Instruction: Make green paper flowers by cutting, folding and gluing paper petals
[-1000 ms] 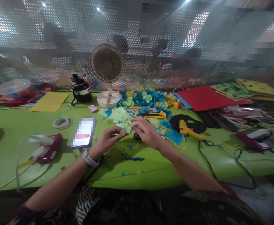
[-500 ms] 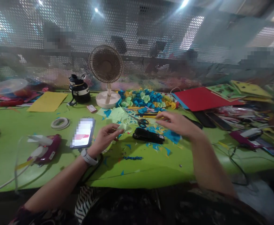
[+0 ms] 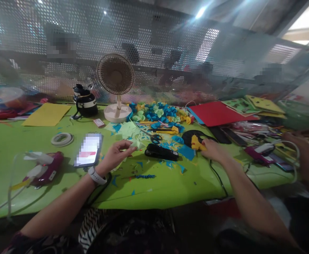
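Observation:
Between the fingertips of my left hand (image 3: 118,153) is a pale green paper flower (image 3: 137,143), its petals sticking out to the right. My right hand (image 3: 211,148) is closed around a yellow glue gun (image 3: 196,143), whose nozzle end is hard to make out. The gun is at a dark flat pad (image 3: 187,137). A black stapler (image 3: 161,152) lies between my two hands. Just behind it rest black-handled scissors (image 3: 156,138), among blue and green paper scraps (image 3: 129,130). A twisted blue strand (image 3: 145,176) lies nearer to me.
A heap of folded paper flowers (image 3: 156,112) sits beside a desk fan (image 3: 116,76). On the left are a phone (image 3: 89,150), a tape roll (image 3: 62,139) and a purple power strip (image 3: 51,171). Another person's hand (image 3: 299,148) reaches in at the far right, near a white cable.
My right hand has moved right, away from the scraps, and has taken hold of the glue gun. The left hand keeps the flower. Another person's hand has appeared at right.

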Available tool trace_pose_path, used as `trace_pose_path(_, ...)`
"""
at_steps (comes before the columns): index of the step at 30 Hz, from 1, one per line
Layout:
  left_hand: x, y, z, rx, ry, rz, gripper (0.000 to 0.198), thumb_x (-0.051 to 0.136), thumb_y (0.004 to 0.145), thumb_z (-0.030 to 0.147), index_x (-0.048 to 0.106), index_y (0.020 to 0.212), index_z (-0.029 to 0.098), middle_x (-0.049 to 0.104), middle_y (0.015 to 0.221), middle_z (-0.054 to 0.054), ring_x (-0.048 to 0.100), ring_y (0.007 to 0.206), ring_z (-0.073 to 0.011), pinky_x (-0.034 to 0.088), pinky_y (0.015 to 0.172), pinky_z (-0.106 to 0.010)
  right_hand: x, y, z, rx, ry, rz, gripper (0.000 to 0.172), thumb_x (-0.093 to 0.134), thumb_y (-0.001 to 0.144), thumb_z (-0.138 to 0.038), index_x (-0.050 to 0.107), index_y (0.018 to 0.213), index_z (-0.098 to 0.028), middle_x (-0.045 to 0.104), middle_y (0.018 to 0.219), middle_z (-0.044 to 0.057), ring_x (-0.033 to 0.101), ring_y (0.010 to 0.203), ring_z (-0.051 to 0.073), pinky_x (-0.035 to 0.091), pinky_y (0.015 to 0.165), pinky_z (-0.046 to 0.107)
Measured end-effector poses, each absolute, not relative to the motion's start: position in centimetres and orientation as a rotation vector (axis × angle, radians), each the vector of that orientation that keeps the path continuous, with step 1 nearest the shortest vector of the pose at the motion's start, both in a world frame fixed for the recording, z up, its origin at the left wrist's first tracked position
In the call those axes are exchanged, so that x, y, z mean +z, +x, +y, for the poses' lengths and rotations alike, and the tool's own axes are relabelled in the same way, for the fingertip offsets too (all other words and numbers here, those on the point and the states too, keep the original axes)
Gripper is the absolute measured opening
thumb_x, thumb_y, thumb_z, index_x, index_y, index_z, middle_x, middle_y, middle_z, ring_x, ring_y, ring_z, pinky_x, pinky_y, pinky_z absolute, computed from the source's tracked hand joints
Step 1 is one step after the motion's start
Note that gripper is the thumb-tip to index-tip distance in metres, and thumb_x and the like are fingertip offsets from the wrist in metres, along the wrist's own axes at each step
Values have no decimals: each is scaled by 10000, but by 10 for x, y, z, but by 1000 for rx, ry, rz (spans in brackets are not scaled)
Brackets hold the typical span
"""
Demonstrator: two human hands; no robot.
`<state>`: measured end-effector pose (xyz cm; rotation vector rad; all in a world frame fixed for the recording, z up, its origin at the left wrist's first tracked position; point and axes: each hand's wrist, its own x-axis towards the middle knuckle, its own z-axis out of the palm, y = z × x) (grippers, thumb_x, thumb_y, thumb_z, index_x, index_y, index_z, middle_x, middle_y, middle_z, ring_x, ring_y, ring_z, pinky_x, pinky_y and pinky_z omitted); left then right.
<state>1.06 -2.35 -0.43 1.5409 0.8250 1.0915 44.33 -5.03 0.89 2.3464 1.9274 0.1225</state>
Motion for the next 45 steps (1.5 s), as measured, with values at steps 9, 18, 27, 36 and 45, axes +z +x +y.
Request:
trace_pose_path(9, -7, 8, -22, 1108, 1617, 835, 281, 752, 730, 442, 697, 699, 168, 680, 860, -53, 638, 858, -181, 578, 660, -254, 25, 446, -51, 234, 3207, 1843, 361, 644, 727, -312, 533, 1037, -164, 645, 1028, 154, 612, 940, 282, 445, 783, 365)
trace_pose_path(18, -7, 9, -20, 1146, 1538, 898, 294, 767, 710, 431, 693, 721, 147, 650, 870, -53, 642, 835, -180, 614, 620, -265, 76, 346, -46, -1947, 3062, 2611, 268, 778, 579, -303, 591, 735, -193, 505, 576, -51, 392, 447, 70, 354, 412, 219)
trace_pose_path(27, -11, 4, -14, 1280, 1632, 976, 254, 764, 718, 412, 736, 703, 160, 686, 907, -94, 654, 940, -240, 616, 660, -297, 80, 236, -43, -2055, 2080, 2873, 312, 705, 713, -408, 672, 908, -167, 651, 686, 11, 455, 473, 81, 368, 442, 227)
trace_pose_path(36, -16, 2, -9, 1336, 1699, 982, 218, 747, 745, 402, 769, 767, 186, 712, 946, -103, 660, 955, -245, 597, 730, -346, 46, 218, -52, -2143, 2000, 2799, 281, 729, 700, -403, 622, 855, -194, 606, 701, -3, 472, 505, 93, 397, 461, 244)
trace_pose_path(45, -4, 0, -13, 1361, 1639, 1004, 235, 746, 741, 396, 730, 659, 176, 687, 841, -82, 631, 988, -235, 585, 798, -345, 46, 207, -55, -1905, 1911, 2890, 311, 699, 746, -486, 623, 809, -192, 509, 585, -20, 435, 514, 107, 366, 447, 243)
